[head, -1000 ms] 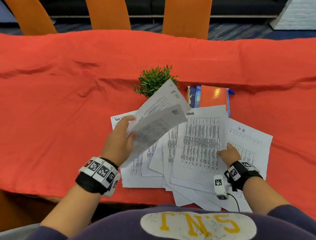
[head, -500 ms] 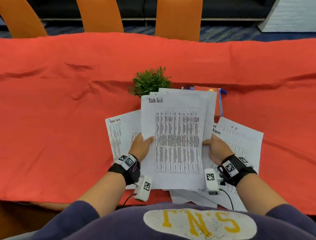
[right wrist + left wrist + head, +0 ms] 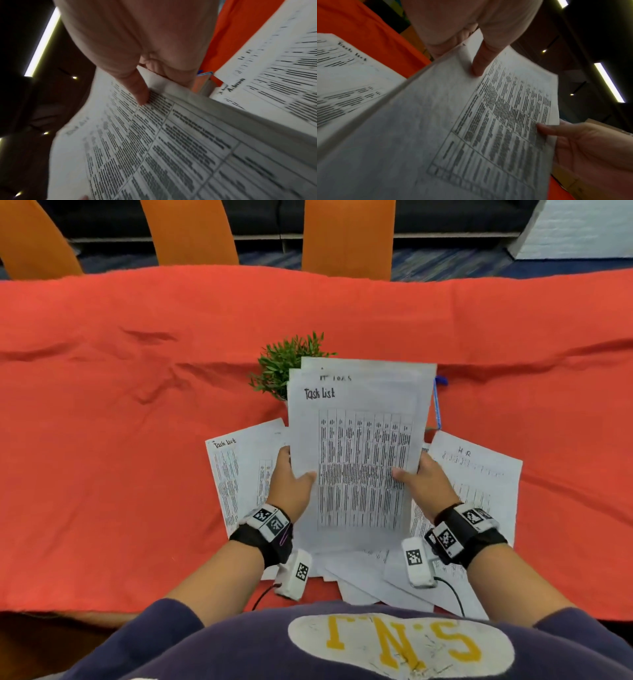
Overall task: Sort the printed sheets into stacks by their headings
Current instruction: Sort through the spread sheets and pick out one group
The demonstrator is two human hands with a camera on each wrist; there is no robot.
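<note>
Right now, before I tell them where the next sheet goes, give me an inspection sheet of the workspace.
Surface: red tablecloth, wrinkled, covering the table.
Job's things: held bundle of sheets, raised, top heading Task List; another Task List sheet lies flat at left; HR sheet at right; loose sheets overlapping near the front edge.
Clutter: small green plant; blue-edged book, mostly hidden behind the bundle.
Grippers: left hand and right hand each grip a side edge of the bundle, thumbs on top.
Cables: black leads from both wrist cameras.
Surroundings: orange chairs across the table.
</note>
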